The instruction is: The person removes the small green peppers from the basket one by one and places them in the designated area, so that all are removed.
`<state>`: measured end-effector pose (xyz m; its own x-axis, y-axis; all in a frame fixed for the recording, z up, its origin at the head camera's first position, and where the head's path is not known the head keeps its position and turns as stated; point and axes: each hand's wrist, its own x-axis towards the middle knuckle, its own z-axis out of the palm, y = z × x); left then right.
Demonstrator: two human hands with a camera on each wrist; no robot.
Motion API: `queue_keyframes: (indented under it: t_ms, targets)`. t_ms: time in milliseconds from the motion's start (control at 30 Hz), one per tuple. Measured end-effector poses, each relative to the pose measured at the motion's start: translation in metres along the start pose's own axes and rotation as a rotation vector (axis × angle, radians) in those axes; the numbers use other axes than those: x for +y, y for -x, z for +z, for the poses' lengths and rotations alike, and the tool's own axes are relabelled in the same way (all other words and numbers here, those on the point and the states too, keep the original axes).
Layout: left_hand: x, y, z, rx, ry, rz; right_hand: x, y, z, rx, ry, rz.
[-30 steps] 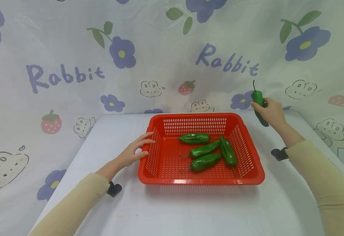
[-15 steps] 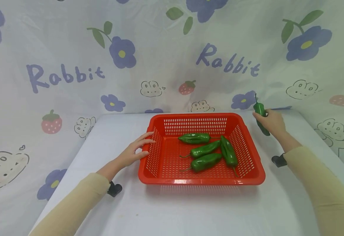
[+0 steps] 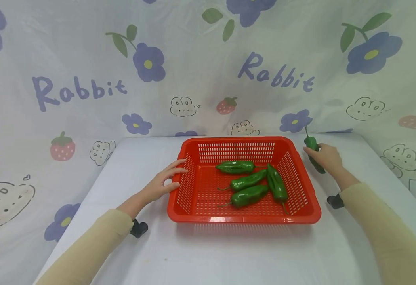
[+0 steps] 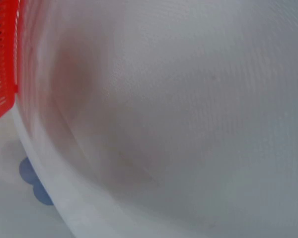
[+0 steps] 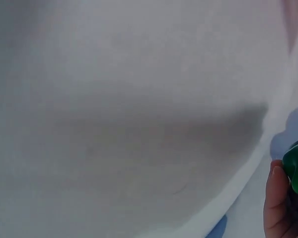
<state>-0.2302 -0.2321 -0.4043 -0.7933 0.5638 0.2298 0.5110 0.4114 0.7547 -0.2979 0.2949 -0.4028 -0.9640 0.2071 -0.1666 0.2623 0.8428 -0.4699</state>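
To the right of the red plastic basket [image 3: 245, 219], my right hand [image 3: 328, 157] grips a long green pepper [image 3: 310, 143], its stem pointing up and away. The pepper's top and my thumb [image 5: 275, 196] show at the right edge of the right wrist view. My left hand [image 3: 159, 183] rests on the basket's left rim with its fingers fairly straight and spread, their tips over the inner wall. Several green peppers [image 3: 249, 195] lie on the basket's floor, mostly toward its right side. Only a corner of the basket [image 4: 2, 59] appears in the left wrist view.
The basket stands on a white-covered table [image 3: 208, 257]. Behind it hangs a pale curtain [image 3: 208, 79] printed with flowers, strawberries, rabbits and lettering. A dark wrist camera [image 3: 138, 228] is strapped under the left wrist, another wrist camera [image 3: 335, 201] under the right.
My right hand has come down and slightly toward me with the pepper, from above the table's back right to lower beside the basket. The left hand and the basket have stayed put.
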Motion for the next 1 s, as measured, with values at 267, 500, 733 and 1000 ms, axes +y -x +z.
queue_keyframes:
  t_ms: [267,500,733,1000]
  targets:
    - [-0.001,0.000,0.000,0.001,0.000,0.003,0.006,0.001,0.009,-0.068,0.050,0.020]
    - [0.000,-0.001,0.000,0.003,0.005,0.011,0.009,0.000,0.012,-0.094,0.040,0.051]
    - [-0.001,0.000,0.000,0.003,0.004,0.007,0.009,0.001,0.011,-0.120,0.048,0.056]
    - [-0.001,0.000,0.000,-0.001,0.010,0.011,0.010,0.000,0.009,-0.127,0.076,0.051]
